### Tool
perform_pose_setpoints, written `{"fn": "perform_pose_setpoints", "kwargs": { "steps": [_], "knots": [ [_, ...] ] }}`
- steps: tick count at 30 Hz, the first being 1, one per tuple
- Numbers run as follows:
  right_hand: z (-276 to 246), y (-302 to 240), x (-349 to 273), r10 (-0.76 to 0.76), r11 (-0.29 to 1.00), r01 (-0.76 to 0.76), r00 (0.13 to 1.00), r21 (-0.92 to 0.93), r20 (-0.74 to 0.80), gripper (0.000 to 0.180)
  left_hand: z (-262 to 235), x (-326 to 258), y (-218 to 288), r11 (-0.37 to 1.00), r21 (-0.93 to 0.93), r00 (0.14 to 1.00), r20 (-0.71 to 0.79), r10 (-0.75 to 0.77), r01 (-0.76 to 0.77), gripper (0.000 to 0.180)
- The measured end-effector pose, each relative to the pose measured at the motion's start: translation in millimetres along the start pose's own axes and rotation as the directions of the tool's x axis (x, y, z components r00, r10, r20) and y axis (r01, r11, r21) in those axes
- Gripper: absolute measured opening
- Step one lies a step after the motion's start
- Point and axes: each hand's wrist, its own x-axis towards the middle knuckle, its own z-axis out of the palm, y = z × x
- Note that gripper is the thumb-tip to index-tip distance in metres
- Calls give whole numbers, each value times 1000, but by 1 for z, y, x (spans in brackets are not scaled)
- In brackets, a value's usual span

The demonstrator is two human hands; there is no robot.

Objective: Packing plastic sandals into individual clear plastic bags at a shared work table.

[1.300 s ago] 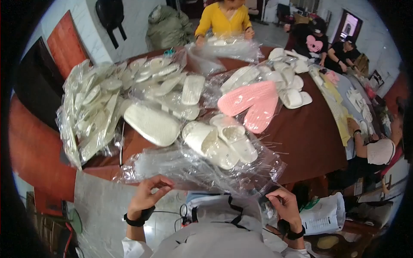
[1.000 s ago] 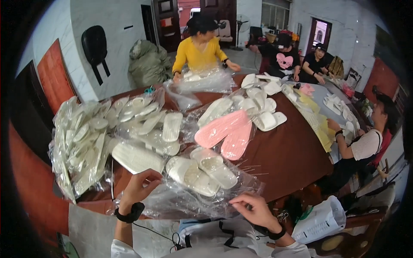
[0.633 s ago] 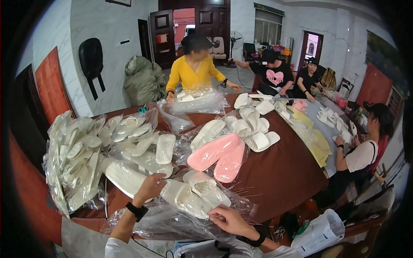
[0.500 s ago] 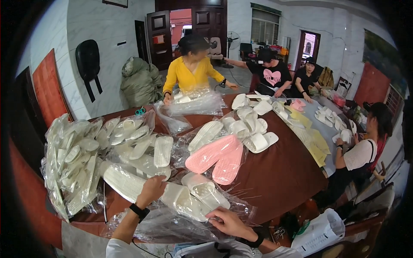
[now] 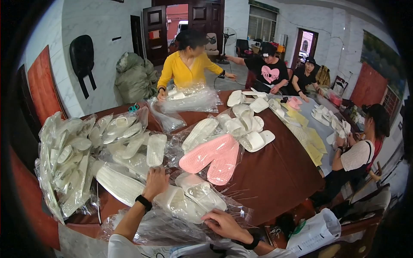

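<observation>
A pair of white slippers, the left slipper (image 5: 180,205) and the right slipper (image 5: 200,191), lies in front of me on clear plastic bags (image 5: 159,228). My right hand (image 5: 226,224) has its thumb and fingers on the near edge of the left slipper. My left hand (image 5: 156,184) reaches past that pair, fingers stretched forward and apart, close to a bagged white slipper (image 5: 155,150); its fingertips are partly hidden. Beside my left wrist lies a long white slipper (image 5: 119,182), sole up. Pink slippers (image 5: 209,159) in clear plastic lie crossed beyond the pair.
Bagged white slippers (image 5: 69,163) are heaped at the left of the brown table (image 5: 275,180). Loose white slippers (image 5: 257,140) lie past the pink ones. A person in yellow (image 5: 185,71) stands across the table, others at the right. A white bag (image 5: 316,232) stands at lower right.
My left hand has moved from the edge of the white slipper up and forward toward the bagged slippers. My right hand stays at the near slipper. The view has shifted slightly.
</observation>
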Motion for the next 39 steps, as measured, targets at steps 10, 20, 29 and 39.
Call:
{"fn": "perform_pose_setpoints", "kwargs": {
  "steps": [10,20,29,39],
  "knots": [
    [8,23,-14,-36,998,33,997,-46,-70,18,0,-4,6,978,191,996,38,81,-87,30],
    [13,15,-18,-33,997,20,982,-70,-188,29,7,-7,16,978,-186,992,98,-80,98,36],
    [21,14,-21,-54,995,35,976,-93,-209,43,15,-1,9,983,-111,921,378,-93,145,47],
    [25,8,-10,-135,984,107,968,-139,-213,49,-2,13,-12,876,-409,949,277,-148,256,34]
  ]
}}
